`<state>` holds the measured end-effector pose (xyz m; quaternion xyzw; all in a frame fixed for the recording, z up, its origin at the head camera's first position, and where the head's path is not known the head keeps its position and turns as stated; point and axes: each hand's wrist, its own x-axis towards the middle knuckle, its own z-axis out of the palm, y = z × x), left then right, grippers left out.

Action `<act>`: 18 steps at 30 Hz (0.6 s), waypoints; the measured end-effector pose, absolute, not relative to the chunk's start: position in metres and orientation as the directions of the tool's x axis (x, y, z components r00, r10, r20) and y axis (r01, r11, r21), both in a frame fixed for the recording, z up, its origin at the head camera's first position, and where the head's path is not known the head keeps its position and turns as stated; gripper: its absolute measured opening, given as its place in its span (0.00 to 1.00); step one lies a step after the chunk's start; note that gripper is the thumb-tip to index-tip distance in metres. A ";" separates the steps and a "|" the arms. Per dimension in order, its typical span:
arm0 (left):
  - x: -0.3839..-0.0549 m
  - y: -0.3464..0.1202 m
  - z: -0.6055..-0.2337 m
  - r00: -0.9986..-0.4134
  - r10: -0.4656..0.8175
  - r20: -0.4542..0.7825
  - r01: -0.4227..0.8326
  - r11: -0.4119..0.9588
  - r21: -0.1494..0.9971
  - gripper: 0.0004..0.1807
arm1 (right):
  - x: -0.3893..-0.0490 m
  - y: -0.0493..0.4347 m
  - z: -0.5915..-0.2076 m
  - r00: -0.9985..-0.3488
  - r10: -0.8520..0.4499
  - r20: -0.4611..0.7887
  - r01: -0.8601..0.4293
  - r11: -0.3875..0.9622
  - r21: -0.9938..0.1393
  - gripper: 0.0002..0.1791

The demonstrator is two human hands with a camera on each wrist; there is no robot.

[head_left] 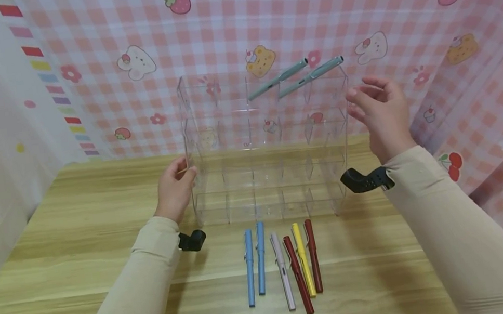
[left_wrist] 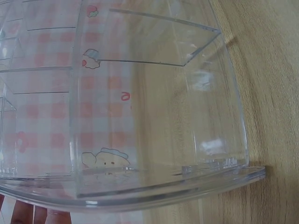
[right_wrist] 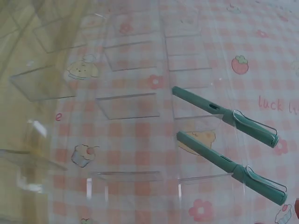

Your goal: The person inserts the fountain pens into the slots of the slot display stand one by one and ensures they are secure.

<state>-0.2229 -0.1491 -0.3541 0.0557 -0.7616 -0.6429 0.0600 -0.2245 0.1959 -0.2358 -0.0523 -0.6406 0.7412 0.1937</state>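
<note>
A transparent acrylic display rack [head_left: 254, 183] with several tiers of divided compartments stands upright on the table. My left hand [head_left: 174, 187] is at its left side, fingertips right at the side panel; in the left wrist view, its fingers [left_wrist: 35, 214] show along the panel's outer face. My right hand [head_left: 384, 114] is raised beside the rack's upper right corner, fingers loosely bent, holding nothing. Two green pens lie slanted in neighbouring top-tier compartments, capped ends up: the left pen [head_left: 278, 79] and the right pen [head_left: 311, 76].
On the wooden table [head_left: 106, 279] before the rack lie two blue pens [head_left: 250, 267], a pale lilac pen [head_left: 282, 271], a yellow pen [head_left: 304, 260] and two dark red pens [head_left: 298, 274]. A pink checked curtain [head_left: 218, 35] hangs behind the rack and to the right.
</note>
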 end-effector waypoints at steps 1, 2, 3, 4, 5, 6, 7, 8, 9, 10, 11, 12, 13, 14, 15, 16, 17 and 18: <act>-0.223 -0.149 -0.354 -0.987 -0.162 0.020 -0.008 0.169 0.986 0.26 | -0.222 0.197 -0.238 -0.920 0.351 0.171 -0.220 -0.103 -0.970 0.19; -0.223 -0.149 -0.354 -0.987 -0.162 0.020 -0.008 0.170 0.985 0.26 | -0.219 0.198 -0.241 -0.921 0.350 0.173 -0.219 -0.097 -0.971 0.19; -0.223 -0.150 -0.355 -0.987 -0.162 0.020 -0.008 0.169 0.986 0.26 | -0.216 0.199 -0.244 -0.923 0.345 0.171 -0.220 -0.107 -0.970 0.19; -0.223 -0.149 -0.355 -0.987 -0.162 0.020 -0.007 0.168 0.986 0.26 | -0.214 0.201 -0.247 -0.927 0.336 0.167 -0.220 -0.125 -0.968 0.19; -0.224 -0.149 -0.355 -0.986 -0.163 0.021 -0.007 0.165 0.986 0.26 | -0.211 0.202 -0.249 -0.933 0.323 0.159 -0.214 -0.142 -0.966 0.20; -0.224 -0.149 -0.355 -0.986 -0.165 0.021 -0.007 0.164 0.986 0.26 | -0.209 0.204 -0.252 -0.939 0.310 0.149 -0.207 -0.164 -0.965 0.19; -0.224 -0.150 -0.355 -0.986 -0.165 0.021 -0.006 0.164 0.987 0.26 | -0.207 0.205 -0.255 -0.945 0.297 0.135 -0.196 -0.182 -0.964 0.20; -0.224 -0.150 -0.356 -0.986 -0.165 0.021 -0.006 0.163 0.987 0.26 | -0.204 0.206 -0.258 -0.951 0.283 0.121 -0.182 -0.200 -0.963 0.20; -0.224 -0.150 -0.356 -0.986 -0.166 0.021 -0.006 0.161 0.987 0.26 | -0.202 0.207 -0.261 -0.957 0.269 0.109 -0.169 -0.213 -0.962 0.21; -0.225 -0.150 -0.356 -0.986 -0.166 0.022 -0.005 0.160 0.987 0.26 | -0.199 0.209 -0.264 -0.962 0.256 0.096 -0.156 -0.227 -0.961 0.21; -0.225 -0.150 -0.356 -0.986 -0.165 0.022 -0.005 0.160 0.987 0.26 | -0.197 0.209 -0.267 -0.966 0.246 0.083 -0.142 -0.233 -0.962 0.21; -0.225 -0.150 -0.356 -0.986 -0.165 0.022 -0.005 0.160 0.987 0.26 | -0.195 0.210 -0.270 -0.969 0.238 0.073 -0.131 -0.238 -0.962 0.21; -0.225 -0.150 -0.356 -0.986 -0.164 0.022 -0.004 0.159 0.987 0.26 | -0.192 0.211 -0.273 -0.971 0.229 0.068 -0.124 -0.239 -0.963 0.21; -0.225 -0.149 -0.356 -0.986 -0.164 0.023 -0.003 0.158 0.987 0.26 | -0.190 0.212 -0.276 -0.973 0.223 0.066 -0.121 -0.242 -0.963 0.21; -0.225 -0.149 -0.356 -0.986 -0.163 0.023 -0.003 0.157 0.988 0.26 | -0.188 0.212 -0.279 -0.974 0.218 0.064 -0.117 -0.241 -0.963 0.20; -0.225 -0.149 -0.356 -0.986 -0.162 0.023 -0.002 0.157 0.988 0.26 | -0.186 0.213 -0.282 -0.975 0.212 0.062 -0.114 -0.241 -0.964 0.19; -0.225 -0.149 -0.356 -0.986 -0.162 0.024 -0.002 0.156 0.988 0.26 | -0.184 0.213 -0.285 -0.976 0.207 0.062 -0.111 -0.233 -0.966 0.19; -0.225 -0.149 -0.356 -0.986 -0.162 0.025 -0.001 0.157 0.988 0.26 | -0.182 0.213 -0.289 -0.978 0.199 0.063 -0.108 -0.223 -0.969 0.19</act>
